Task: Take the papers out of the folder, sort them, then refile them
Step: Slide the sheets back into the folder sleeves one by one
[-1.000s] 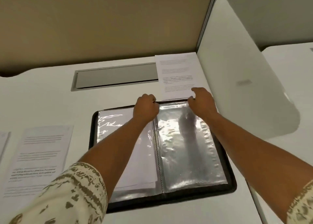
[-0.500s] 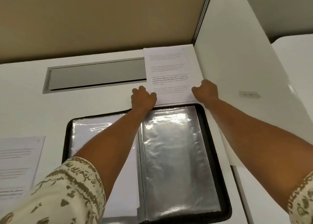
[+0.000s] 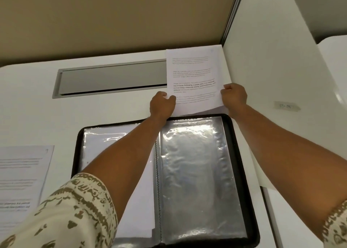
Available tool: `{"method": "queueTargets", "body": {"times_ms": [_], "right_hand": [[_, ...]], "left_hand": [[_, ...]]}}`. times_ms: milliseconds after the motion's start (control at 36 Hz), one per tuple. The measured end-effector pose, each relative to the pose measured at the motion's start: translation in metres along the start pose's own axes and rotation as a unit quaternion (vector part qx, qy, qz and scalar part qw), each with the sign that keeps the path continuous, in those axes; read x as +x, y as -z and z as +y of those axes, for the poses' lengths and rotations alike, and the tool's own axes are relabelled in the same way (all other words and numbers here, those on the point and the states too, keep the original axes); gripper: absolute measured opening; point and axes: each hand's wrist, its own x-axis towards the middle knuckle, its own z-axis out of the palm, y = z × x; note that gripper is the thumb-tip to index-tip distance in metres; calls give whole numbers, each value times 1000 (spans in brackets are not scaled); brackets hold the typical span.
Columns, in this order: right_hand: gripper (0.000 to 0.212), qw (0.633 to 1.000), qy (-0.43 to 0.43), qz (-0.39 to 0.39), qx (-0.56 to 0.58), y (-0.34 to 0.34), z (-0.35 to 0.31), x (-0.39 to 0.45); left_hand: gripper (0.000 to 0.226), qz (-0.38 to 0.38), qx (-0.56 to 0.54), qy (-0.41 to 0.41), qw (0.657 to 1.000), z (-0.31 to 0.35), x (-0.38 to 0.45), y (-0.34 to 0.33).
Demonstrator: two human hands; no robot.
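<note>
Both hands, left hand (image 3: 163, 105) and right hand (image 3: 234, 96), pinched sheet (image 3: 195, 80) beyond folder (image 3: 249, 172). Right sleeve (image 3: 199, 172) looked empty, another sheet (image 3: 22, 176) out at left (sorting, refiling left, I judged).

sleeves: left sleeve (image 3: 71, 216), right sleeve (image 3: 336, 227) | cloth: cream, olive-brown blotchy print | cut: short, ending near elbows | forearms: bare

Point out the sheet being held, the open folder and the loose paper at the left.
held sheet (image 3: 193, 75), head view, the printed middle of the page.
folder (image 3: 197, 172), head view, the shiny right-hand sleeve.
loose paper (image 3: 20, 174), head view, its printed face on the desk.
</note>
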Motion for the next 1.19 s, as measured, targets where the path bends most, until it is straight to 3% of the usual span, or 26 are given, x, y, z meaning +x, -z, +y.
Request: {"method": "queueTargets", "body": {"times_ms": [167,306,417,667,944,1111,1194], "right_hand": [[24,984,-47,42,165,14,-6,-15],[25,960,-55,16,275,17,-4,-49],[28,962,-52,11,270,18,18,-85],[15,968,-63,-14,243,25,68,-162],[17,961,-76,-47,261,24,93,-258],[18,955,-66,-69,279,29,111,-307],[15,957,-63,-73,274,32,121,-329]], "left_hand": [[39,20,-15,-36,999,-7,-17,10],[22,66,-92,-82,990,-11,-40,22],[34,55,-147,-77,985,-19,-61,37],[14,20,-210,-60,976,-55,-117,72],[45,-36,-235,36,971,-109,-171,99],[13,-40,-249,27,967,-131,-217,113],[9,-62,-252,25,966,-146,-236,117]]}}
